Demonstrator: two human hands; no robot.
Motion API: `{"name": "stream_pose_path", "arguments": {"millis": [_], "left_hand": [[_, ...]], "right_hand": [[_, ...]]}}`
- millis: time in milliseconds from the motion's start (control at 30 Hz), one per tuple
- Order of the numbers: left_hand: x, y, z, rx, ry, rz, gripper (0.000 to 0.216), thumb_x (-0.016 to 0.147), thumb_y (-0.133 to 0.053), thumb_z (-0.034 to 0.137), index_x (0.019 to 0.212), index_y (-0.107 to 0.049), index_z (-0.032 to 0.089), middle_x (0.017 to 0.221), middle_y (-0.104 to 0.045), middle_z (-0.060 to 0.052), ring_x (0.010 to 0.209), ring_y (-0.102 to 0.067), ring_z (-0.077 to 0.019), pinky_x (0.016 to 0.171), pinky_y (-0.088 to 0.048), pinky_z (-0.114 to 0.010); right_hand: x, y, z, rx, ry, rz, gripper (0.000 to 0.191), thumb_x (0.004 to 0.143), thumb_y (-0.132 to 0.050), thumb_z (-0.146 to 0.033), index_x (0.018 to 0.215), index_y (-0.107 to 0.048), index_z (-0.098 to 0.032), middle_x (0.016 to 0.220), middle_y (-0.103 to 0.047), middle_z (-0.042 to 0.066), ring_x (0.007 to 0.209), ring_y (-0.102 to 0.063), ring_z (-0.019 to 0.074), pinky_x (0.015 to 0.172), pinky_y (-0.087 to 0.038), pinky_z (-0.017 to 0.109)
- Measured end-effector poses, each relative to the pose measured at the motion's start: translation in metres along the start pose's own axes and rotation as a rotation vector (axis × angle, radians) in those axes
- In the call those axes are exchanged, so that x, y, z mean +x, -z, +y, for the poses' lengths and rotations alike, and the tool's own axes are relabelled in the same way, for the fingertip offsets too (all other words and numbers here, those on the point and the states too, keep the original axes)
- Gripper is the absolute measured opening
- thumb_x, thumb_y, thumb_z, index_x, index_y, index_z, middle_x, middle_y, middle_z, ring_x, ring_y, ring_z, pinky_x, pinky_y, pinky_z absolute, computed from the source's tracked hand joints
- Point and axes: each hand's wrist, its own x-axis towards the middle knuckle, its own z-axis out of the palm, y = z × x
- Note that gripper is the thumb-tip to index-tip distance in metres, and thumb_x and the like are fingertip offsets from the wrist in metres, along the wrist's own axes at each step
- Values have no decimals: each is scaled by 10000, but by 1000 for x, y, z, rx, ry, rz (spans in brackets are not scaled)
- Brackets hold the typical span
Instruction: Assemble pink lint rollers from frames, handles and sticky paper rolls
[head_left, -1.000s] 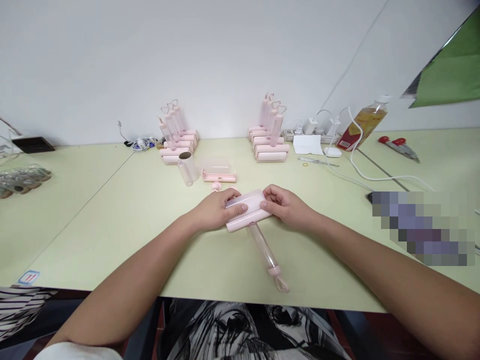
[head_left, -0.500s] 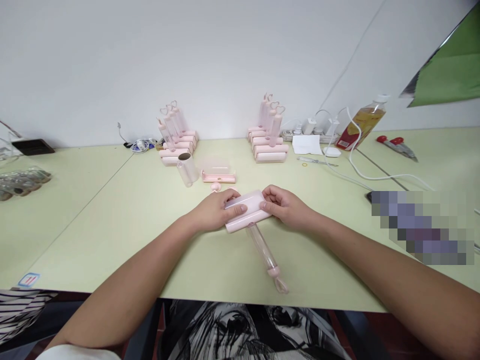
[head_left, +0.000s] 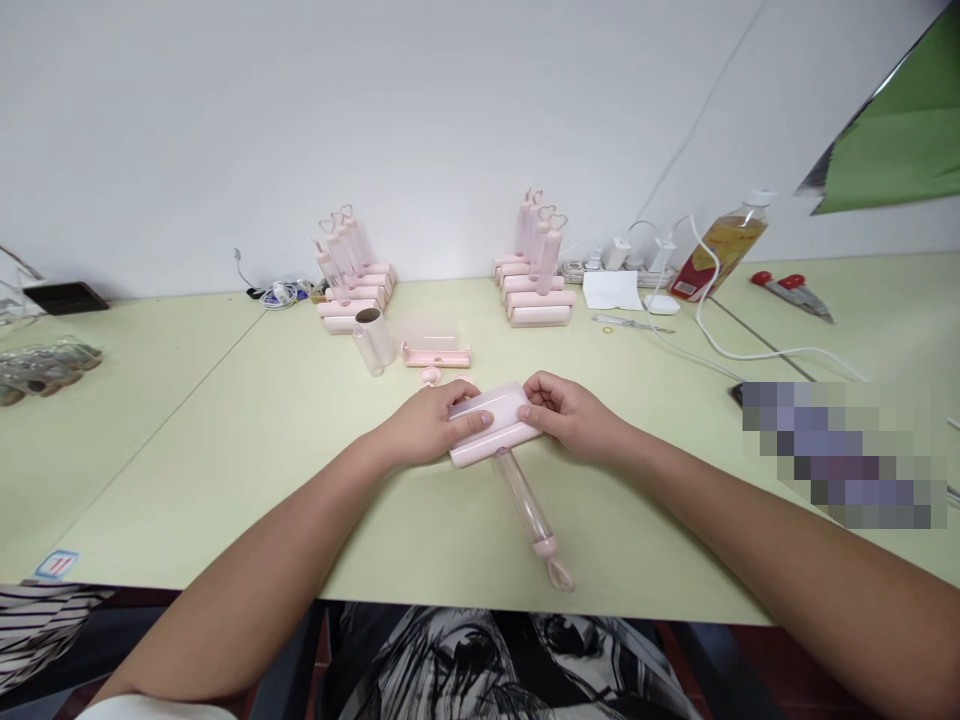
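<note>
Currently fingers of my left hand (head_left: 420, 428) and right hand (head_left: 577, 418) clamp the roller (head_left: 495, 428) ends; likely light, slick, rigid; handle (head_left: 525, 495) seems fragile

The pale green tabletop (head_left: 225, 450) lies bare and wide to the left of the left hand (head_left: 424, 425), as far as the cluster of clear jars (head_left: 41, 360) at the far left edge. Towards the near edge, the clear plastic handle (head_left: 525, 495) of the pink lint roller (head_left: 495, 425) slants across the lane between the two forearms. Just behind the hands, a small pink cap (head_left: 431, 375), a pink tray with a clear cover (head_left: 436, 350) and a clear-wrapped roll on a cardboard core (head_left: 373, 340) narrow the way to the back. Right of the right hand (head_left: 574, 415), a white cable (head_left: 720, 345) loops over the surface.
</note>
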Motion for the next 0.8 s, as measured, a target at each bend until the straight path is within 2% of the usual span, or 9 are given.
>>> {"name": "stream_pose_path", "arguments": {"millis": [267, 500, 600, 800], "left_hand": [[1, -2, -6, -10, -49, 10, 421, 859, -485, 550, 1060, -628, 208, 953, -669, -33, 853, -587, -216, 733, -428, -318], [5, -4, -13, -251, -68, 102, 446, 871, -472, 568, 998, -629, 170, 938, -633, -44, 808, -564, -177, 688, -440, -276], [7, -5, -15, -315, -62, 143, 447, 868, -489, 568, 996, -623, 161, 910, -622, -43, 764, -548, -158, 656, -432, -258], [9, -5, -21, -388, -108, 135, 399, 867, -542, 523, 989, -636, 155, 918, -620, -46, 739, -538, -137, 639, -414, -239]], "right_hand": [[0, 1, 0, 158, -12, -20, 269, 759, -690, -389, 793, -506, -196, 624, -451, -50, 557, -393, 106, 510, -302, 242], [-2, 0, 0, 326, 109, -67, 378, 689, -781, -335, 925, -512, -214, 850, -519, -3, 706, -504, 132, 622, -429, 260], [-3, 0, 2, 319, 157, -56, 422, 676, -801, -314, 969, -514, -215, 903, -517, 9, 730, -514, 130, 643, -446, 263], [-4, -3, -1, 302, 221, -45, 412, 667, -812, -280, 941, -512, -210, 856, -523, -6, 745, -511, 131, 678, -450, 265]]}}
